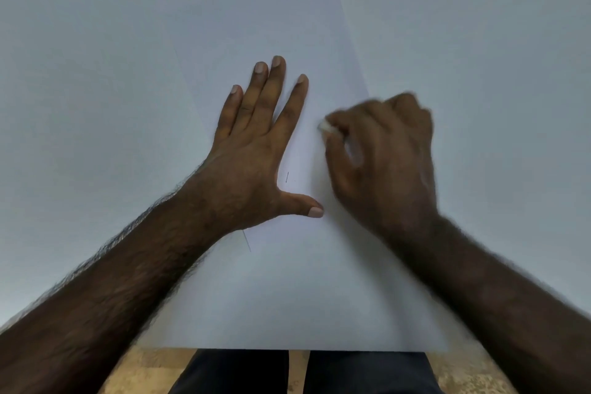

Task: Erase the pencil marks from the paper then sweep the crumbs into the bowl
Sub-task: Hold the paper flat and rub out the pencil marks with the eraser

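Our left hand (pixel 252 150) lay flat with fingers spread, pressing the paper (pixel 287 291) against the pale desk (pixel 80 73). Just right of its thumb we saw a short pencil mark (pixel 287 176). Further right, our blurred right hand (pixel 383 163) curled round a white eraser (pixel 325 127), pinching it against the sheet.

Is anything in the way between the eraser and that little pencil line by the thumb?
Nothing visible is. Bare paper lies between the eraser in the right hand and the short pencil mark. The left hand lies flat beside it.
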{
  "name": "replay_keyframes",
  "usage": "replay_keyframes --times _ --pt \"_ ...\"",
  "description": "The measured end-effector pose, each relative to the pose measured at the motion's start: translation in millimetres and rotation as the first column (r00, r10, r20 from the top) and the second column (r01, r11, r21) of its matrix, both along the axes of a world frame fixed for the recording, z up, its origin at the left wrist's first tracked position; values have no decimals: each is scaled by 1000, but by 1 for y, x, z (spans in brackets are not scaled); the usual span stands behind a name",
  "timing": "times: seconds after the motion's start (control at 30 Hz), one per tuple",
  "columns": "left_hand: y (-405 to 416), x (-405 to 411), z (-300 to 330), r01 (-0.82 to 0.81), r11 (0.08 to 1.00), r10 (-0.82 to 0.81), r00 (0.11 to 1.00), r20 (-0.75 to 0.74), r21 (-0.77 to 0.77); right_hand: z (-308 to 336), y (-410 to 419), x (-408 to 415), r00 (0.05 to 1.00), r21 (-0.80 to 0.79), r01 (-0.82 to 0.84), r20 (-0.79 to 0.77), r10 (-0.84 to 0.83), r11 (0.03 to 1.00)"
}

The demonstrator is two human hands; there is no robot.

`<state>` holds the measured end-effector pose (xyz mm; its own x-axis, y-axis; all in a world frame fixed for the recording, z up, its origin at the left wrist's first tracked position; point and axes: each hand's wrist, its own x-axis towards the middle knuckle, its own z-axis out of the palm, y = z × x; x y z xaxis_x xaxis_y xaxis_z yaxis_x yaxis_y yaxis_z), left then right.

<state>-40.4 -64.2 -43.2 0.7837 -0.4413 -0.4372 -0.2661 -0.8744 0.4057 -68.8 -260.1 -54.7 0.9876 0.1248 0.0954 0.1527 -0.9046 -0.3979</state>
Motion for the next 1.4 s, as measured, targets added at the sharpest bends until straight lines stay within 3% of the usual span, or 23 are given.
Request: replay_keyframes --times 0.13,0.27,0.37,0.53,0.8,1.0,1.2,1.4 --pt "-1 -1 -2 0 1000 0 1000 10 13 -1 3 -22 990 -7 -136 -34 136 991" --pt "0 0 0 14 1000 -14 1000 -2 27 -6 -8 36 999 -50 31 44 -28 998" --pt "-2 1 0 12 999 -11 1000 -6 32 -6 -9 58 994 9 103 37 -104 995" --pt "0 0 2 14 1000 -14 1000 -5 27 11 -25 16 998 88 59 -37 -56 994" --pt "-4 -1 4 0 1000 0 1000 -8 21 9 -32 -45 998 72 11 -59 -7 997" --pt "-5 -3 4 7 1000 -6 1000 -8 20 4 -25 -60 990 43 -116 -76 119 992" --pt "-4 -1 5 11 1000 -11 1000 -19 26 0 -47 -24 994 28 107 33 -108 994" --pt "-5 -1 4 9 1000 -9 1000 -16 27 0 -32 -56 998 40 -52 20 52 998"
